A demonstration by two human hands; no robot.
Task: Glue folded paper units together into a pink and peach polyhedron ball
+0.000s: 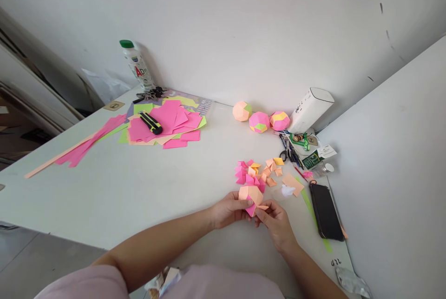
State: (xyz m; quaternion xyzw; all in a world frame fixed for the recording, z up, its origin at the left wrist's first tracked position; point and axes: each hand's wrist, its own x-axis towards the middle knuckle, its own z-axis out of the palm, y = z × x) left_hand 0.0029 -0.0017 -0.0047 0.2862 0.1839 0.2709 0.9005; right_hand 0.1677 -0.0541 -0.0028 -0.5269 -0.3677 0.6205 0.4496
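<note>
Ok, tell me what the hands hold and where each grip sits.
A half-built peach and pink paper ball: left hand grips its left side, right hand pinches a flap at its lower right.

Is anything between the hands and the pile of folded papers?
Only what they hold: left hand and right hand pinch a peach-and-pink paper shape, and the pile of folded papers lies just beyond it.

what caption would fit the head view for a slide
Left hand and right hand hold a peach-and-pink paper piece over a white table, folded units and three paper balls beyond.
</note>
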